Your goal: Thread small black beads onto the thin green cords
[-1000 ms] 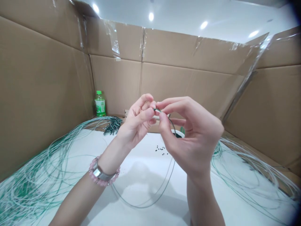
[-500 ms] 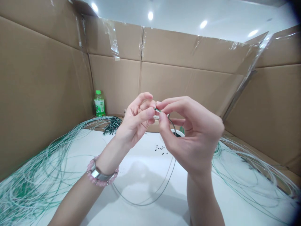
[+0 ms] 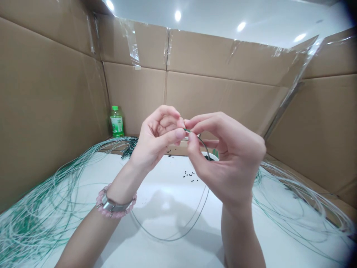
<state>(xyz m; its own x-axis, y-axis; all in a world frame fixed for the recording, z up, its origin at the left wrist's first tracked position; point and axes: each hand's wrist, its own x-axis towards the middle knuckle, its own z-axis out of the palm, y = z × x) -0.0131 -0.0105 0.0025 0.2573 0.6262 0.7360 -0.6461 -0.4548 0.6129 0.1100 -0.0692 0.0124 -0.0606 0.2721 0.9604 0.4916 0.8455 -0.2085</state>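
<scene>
My right hand (image 3: 227,158) pinches a thin green-and-white wire (image 3: 205,143) just behind its end, between thumb and fingertips. At the wire's tip, my left hand (image 3: 158,137) has thumb and forefinger closed together; whatever small piece sits between them is hidden. From the right hand the wire drops in a long loop over the white tabletop (image 3: 167,203). Beneath the hands, several tiny black pieces (image 3: 189,175) lie scattered. A white bowl (image 3: 216,156) holding more black bits is partly covered by the right hand.
Bundles of green and white wires (image 3: 36,216) spread along the left side, their dark ends (image 3: 129,147) gathered at the back. More wires (image 3: 304,201) lie on the right. A green bottle (image 3: 117,123) stands in the back left corner. Cardboard walls (image 3: 217,85) surround the table.
My left hand has shifted slightly left and turned, its fingertips still at the wire's end. The dark tip seen before is now covered by its fingers. My right hand keeps its pinch.
</scene>
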